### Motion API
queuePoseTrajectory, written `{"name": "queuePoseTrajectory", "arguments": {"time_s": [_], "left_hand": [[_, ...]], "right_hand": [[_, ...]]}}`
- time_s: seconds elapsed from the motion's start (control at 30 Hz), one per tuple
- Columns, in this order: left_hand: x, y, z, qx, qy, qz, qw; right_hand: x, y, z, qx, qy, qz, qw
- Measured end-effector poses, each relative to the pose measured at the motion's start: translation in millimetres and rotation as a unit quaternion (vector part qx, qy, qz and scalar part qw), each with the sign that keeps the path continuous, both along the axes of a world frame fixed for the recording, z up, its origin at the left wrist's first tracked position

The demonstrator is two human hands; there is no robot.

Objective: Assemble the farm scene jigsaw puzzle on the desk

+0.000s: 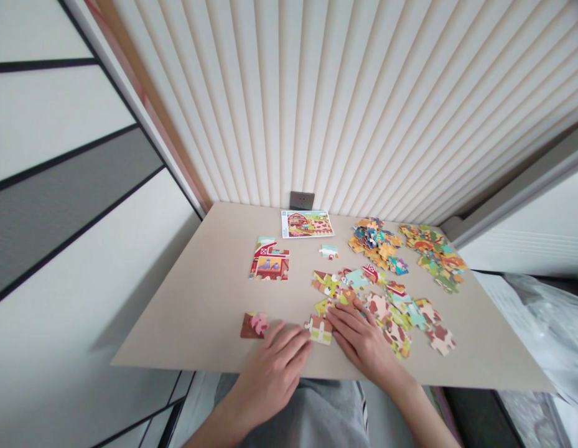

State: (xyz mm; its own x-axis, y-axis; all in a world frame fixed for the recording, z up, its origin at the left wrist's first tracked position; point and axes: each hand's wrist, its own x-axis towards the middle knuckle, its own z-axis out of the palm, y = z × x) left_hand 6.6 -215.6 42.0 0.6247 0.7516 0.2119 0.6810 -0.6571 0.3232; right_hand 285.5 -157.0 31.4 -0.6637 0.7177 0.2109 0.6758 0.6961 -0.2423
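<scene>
On the left of the desk [190, 311] lies a small brown-and-pink patch of puzzle [254, 325], set apart from the rest. Just right of it, the left hand [272, 373] rests open and palm down, unclenched, with its fingertips close to a fence piece [319, 330]; it does not appear to grip anything. Farther up, a barn block [269, 261] of joined pieces is the largest finished section, though it covers only part of the scene on the picture card [307, 224] lying beyond it. A lone pale piece [328, 251] sits just below the card. The right hand [358, 339] lies open and flat, fingers resting at the edge of a loose scatter of pieces [391, 326], with no clear grasp. Beyond it are a piled heap of pieces [375, 242] and, farthest right, a looser spread of pieces [433, 258]. Most of the puzzle remains unjoined.
</scene>
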Motion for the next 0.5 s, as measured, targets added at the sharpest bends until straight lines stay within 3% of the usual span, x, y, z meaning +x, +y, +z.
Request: {"name": "queuePoseTrajectory", "arguments": {"time_s": [0.17, 0.5], "left_hand": [[-0.7, 2.1, -0.9, -0.015, 0.0, -0.007, 1.0], [1.0, -0.5, -8.3, 0.022, -0.01, -0.011, 1.0]], "right_hand": [[4.0, 1.5, -1.0, 0.018, -0.006, -0.012, 1.0], [16.2, 1.6, 0.1, 0.068, 0.014, -0.042, 0.997]]}}
